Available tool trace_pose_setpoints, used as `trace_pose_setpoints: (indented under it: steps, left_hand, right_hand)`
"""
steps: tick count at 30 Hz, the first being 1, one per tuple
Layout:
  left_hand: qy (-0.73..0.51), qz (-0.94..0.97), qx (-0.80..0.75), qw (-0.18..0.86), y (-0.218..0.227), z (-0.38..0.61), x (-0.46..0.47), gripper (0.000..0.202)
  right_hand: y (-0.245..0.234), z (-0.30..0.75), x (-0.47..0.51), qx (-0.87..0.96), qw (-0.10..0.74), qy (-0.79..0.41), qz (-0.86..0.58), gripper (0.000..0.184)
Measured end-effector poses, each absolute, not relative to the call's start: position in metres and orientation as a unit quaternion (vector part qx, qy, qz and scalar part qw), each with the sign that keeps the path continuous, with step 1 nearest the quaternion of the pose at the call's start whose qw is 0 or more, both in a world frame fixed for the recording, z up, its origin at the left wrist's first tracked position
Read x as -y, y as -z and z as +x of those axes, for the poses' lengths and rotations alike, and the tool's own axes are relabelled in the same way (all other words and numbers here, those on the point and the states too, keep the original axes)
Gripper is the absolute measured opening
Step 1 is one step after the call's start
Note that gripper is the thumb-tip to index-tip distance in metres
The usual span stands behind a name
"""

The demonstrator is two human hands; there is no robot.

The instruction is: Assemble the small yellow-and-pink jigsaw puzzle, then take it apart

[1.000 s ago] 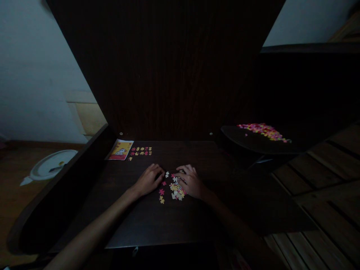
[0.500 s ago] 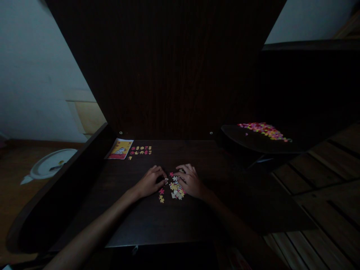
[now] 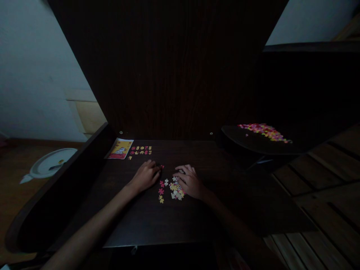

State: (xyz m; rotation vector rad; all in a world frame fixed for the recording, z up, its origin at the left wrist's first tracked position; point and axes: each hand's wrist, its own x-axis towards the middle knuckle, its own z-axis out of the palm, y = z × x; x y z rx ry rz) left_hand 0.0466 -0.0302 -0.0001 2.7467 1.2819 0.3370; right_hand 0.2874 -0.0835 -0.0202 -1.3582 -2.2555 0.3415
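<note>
My left hand [image 3: 146, 174] is pinched on a small pink puzzle piece [image 3: 162, 166], just past the fingertips and above the dark desk [image 3: 146, 221]. Below it lie a white puzzle piece [image 3: 166, 182], two pink pieces and a yellow puzzle piece [image 3: 161, 199] in a loose column. My right hand [image 3: 191, 182] rests along the right side of a puzzle piece pile [image 3: 176, 191], fingers curved and apart, and partly hides it. Rows of sorted pieces [image 3: 141, 150] lie farther back, beside a picture card [image 3: 119, 149] with a cartoon animal on yellow and red.
A dark upright panel [image 3: 168, 67] closes off the back of the desk, and a raised side board [image 3: 56, 187] edges the left. On a side shelf [image 3: 239, 140] at right sits a heap of colourful small pieces [image 3: 266, 131]. A white round lid-like object [image 3: 42, 170] is at far left.
My left hand has moved up and left from beside the pile, now with a pink piece. The white piece it was touching lies free on the desk. My right hand has hardly moved.
</note>
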Motion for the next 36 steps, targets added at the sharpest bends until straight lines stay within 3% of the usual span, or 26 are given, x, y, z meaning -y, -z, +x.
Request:
trace_pose_setpoints:
  steps: [12, 36]
  left_hand:
    - [-0.052, 0.848, -0.524, -0.059, -0.002, -0.042, 0.015, 0.049]
    - [-0.048, 0.792, -0.608, 0.018, -0.002, -0.051, 0.005, 0.048]
  right_hand:
    - [0.020, 0.287, 0.084, 0.826, 0.237, -0.132, -0.494, 0.021]
    - [0.019, 0.287, 0.084, 0.822, 0.247, -0.130, -0.497, 0.018]
